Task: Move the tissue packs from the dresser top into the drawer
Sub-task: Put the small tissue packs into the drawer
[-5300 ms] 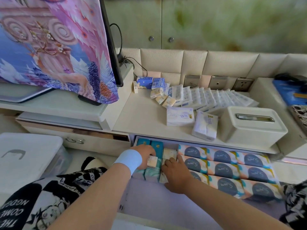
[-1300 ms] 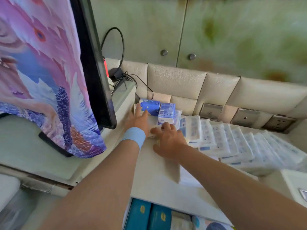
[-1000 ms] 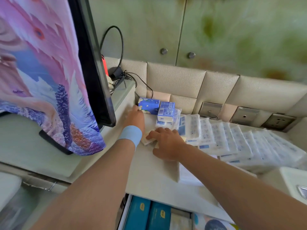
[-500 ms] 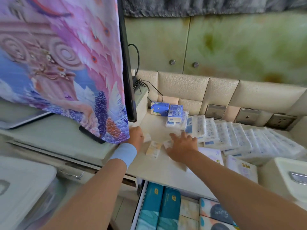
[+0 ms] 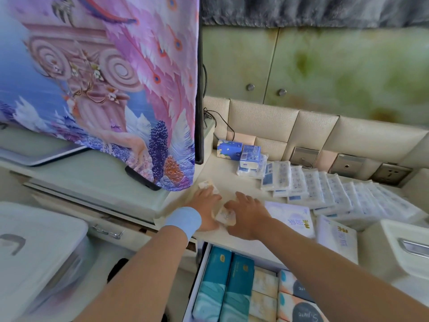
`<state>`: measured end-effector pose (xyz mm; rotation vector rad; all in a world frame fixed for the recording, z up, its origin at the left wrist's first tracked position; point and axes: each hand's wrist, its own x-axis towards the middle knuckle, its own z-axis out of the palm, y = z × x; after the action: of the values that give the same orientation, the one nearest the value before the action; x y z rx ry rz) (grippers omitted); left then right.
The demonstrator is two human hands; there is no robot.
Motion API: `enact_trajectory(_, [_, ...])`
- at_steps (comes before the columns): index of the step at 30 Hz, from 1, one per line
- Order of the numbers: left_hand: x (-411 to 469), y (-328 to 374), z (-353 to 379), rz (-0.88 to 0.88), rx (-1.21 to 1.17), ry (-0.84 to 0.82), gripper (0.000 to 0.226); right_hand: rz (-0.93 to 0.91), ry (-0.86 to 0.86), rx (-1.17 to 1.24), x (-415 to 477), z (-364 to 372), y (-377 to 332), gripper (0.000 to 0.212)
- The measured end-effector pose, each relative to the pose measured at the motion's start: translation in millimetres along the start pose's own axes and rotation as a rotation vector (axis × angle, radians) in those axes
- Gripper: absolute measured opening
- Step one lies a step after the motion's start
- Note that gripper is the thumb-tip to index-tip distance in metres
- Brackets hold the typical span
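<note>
Small cream tissue packs lie on the dresser top [image 5: 224,174] near its front left corner. My left hand [image 5: 205,209], with a blue wristband, rests on the top with its fingers on one small pack [image 5: 206,184]. My right hand [image 5: 249,216] is just beside it and pinches another small pack [image 5: 225,216] at the thumb side. Behind them stand blue packs [image 5: 229,148] and a slanted row of white packs [image 5: 313,185]. Two larger white packs [image 5: 296,219] lie to the right. The open drawer [image 5: 201,270] below holds teal packs [image 5: 222,287] and printed packs.
A screen draped in a pink and blue cloth [image 5: 104,77] stands at the left, close to my left hand. A white tissue box [image 5: 404,247] sits at the right front. A lidded plastic bin [image 5: 34,252] is at the lower left. Wall sockets [image 5: 347,162] line the padded back.
Both hands have pulled back from the blue packs at the rear toward the front edge, bringing small cream packs with them. The view has tilted down and more of the drawer shows.
</note>
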<state>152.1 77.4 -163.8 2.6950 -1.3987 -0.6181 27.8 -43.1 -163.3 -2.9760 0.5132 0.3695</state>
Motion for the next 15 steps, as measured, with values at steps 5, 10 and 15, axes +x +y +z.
enact_trajectory(5, [-21.7, 2.8, 7.5, 0.016, -0.029, 0.025, 0.106, -0.103, 0.102, -0.13, -30.0, 6.6, -7.8, 0.067])
enact_trajectory(10, [-48.2, 7.9, 17.1, -0.15, 0.03, 0.061, 0.076, -0.166, 0.258, 0.039, -69.3, 8.6, 2.9, 0.065])
enact_trajectory(15, [-71.5, 24.4, 21.2, -0.135, 0.001, 0.024, 0.064, -0.112, 0.05, 0.311, -128.0, 17.3, 15.7, 0.068])
